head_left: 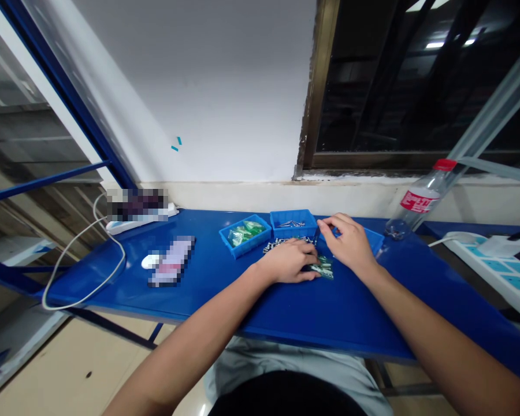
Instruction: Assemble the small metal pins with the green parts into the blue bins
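My left hand (291,261) lies on a small green circuit board (325,267) on the blue table (286,306), fingers pressed down on it. My right hand (346,240) hovers just above the board, fingers pinched round a thin dark tool (315,236) whose tip points down at it. A scatter of small metal parts (275,245) lies just behind my left hand.
Three blue trays stand at the back: one with green boards (245,234), one with metal screws (293,223), one behind my right hand (375,240). A plastic bottle (418,202) leans at the right, a power strip (498,268) beside it. A white cable (82,271) loops at left.
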`<state>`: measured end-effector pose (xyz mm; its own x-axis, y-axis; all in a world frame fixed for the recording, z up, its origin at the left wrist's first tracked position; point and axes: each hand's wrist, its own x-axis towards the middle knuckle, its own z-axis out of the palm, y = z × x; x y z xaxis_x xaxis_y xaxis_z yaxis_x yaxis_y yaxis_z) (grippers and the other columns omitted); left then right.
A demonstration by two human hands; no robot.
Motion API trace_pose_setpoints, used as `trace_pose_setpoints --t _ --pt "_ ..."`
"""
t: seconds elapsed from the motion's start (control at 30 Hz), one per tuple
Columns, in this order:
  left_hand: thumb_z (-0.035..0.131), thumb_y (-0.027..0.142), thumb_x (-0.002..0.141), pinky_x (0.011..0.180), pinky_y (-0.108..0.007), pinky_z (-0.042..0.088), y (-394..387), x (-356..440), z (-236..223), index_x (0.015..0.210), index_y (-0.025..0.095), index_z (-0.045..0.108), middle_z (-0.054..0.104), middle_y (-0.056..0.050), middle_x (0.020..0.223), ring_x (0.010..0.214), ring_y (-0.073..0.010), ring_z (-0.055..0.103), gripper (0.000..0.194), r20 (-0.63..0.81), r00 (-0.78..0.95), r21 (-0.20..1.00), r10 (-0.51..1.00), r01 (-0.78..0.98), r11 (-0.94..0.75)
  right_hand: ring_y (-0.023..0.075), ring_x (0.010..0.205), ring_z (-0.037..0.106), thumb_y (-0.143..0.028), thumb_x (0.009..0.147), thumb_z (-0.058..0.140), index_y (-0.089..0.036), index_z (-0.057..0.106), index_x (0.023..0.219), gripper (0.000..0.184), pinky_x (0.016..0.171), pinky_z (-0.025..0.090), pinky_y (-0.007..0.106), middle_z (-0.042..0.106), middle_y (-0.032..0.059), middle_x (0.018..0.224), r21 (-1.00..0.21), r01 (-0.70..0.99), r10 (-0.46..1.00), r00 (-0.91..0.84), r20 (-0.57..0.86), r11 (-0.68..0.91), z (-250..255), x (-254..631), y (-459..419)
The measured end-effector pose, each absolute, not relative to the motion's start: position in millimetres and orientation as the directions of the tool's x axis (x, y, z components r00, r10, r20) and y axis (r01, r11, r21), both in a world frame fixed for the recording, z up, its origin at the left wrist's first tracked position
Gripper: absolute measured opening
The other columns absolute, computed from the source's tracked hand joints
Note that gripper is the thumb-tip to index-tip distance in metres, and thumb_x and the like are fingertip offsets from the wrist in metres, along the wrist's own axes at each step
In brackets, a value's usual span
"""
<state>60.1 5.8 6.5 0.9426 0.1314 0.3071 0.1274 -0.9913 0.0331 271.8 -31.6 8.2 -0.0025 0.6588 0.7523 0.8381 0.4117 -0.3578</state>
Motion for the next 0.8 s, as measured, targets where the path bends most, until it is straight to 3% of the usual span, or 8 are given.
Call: trace_pose_setpoints --t 0.1,0.23,0.47,0.57,0.7,0.8 --pt "0.065 0.034 0.097 0.102 -0.039 0.046 7.1 53.1 9.2 0.115 0.021 0.075 0.074 -0.009 0.117 0.111 -0.0255 0.068 0.025 0.289 0.946 0.078 0.144 0.126 -0.989 0.0236 0.084 0.066 -0.037 0.104 0.054 -0.023 0.066 0.084 0.027 0.082 0.05 0.038 0.068 0.0051 0.083 -0.365 0.835 0.665 -0.001 0.747 0.412 9.5 270.9 -32.8" --pt "0.068 0.019 0.087 0.104 -0.038 0.047 9.1 45.6 13.4 0.114 0.021 0.076 0.076 -0.008 0.117 0.111 -0.0254 0.069 0.028 0.289 0.935 0.147 0.206 0.169 -0.974 0.0236 0.085 0.066 -0.037 0.104 0.054 -0.023 0.067 0.084 0.027 0.082 0.05 0.038 0.068 0.0051 0.083 -0.368 0.834 0.669 -0.002 0.743 0.412 11.2 270.0 -34.6" --pt "0.067 0.014 0.087 0.101 -0.035 0.049 13.6 43.2 15.7 0.094 0.02 0.078 0.079 -0.006 0.102 0.105 -0.0232 0.071 0.014 0.352 0.911 0.266 0.215 0.123 -0.956 0.0248 0.085 0.068 -0.039 0.103 0.056 -0.024 0.07 0.085 0.027 0.083 0.051 0.039 0.071 0.006 0.084 -0.405 0.812 0.689 0.006 0.725 0.419 10.2 270.6 -33.0" --pt "0.066 0.016 0.089 0.101 -0.034 0.052 13.8 42.9 17.0 0.094 0.019 0.075 0.079 -0.006 0.103 0.104 -0.0216 0.072 0.012 0.45 0.836 0.381 0.313 0.137 -0.914 0.0251 0.09 0.07 -0.044 0.102 0.057 -0.024 0.073 0.092 0.028 0.086 0.053 0.04 0.075 0.0061 0.093 -0.508 0.738 0.741 0.015 0.671 0.445 12.0 270.8 -34.3" --pt "0.064 0.012 0.085 0.088 -0.031 0.057 14.6 42.2 20.1 0.093 0.018 0.072 0.079 -0.004 0.096 0.09 -0.0187 0.074 0.013 0.533 0.617 0.536 0.578 0.283 -0.796 0.0261 0.106 0.072 -0.051 0.102 0.057 -0.026 0.075 0.106 0.032 0.096 0.055 0.042 0.078 0.0067 0.111 -0.739 0.505 0.863 -0.021 0.505 0.445 9.6 266.0 -36.0" --pt "0.062 0.013 0.086 0.079 -0.029 0.059 17.3 42.3 19.3 0.094 0.017 0.069 0.078 -0.003 0.091 0.081 -0.0172 0.074 0.011 0.553 0.458 0.627 0.696 0.321 -0.71 0.0253 0.103 0.075 -0.052 0.089 0.076 -0.024 0.071 0.116 0.039 0.095 0.06 0.042 0.078 0.0076 0.111 -0.888 0.266 0.925 -0.05 0.376 0.376 -1.8 257.7 -32.4"
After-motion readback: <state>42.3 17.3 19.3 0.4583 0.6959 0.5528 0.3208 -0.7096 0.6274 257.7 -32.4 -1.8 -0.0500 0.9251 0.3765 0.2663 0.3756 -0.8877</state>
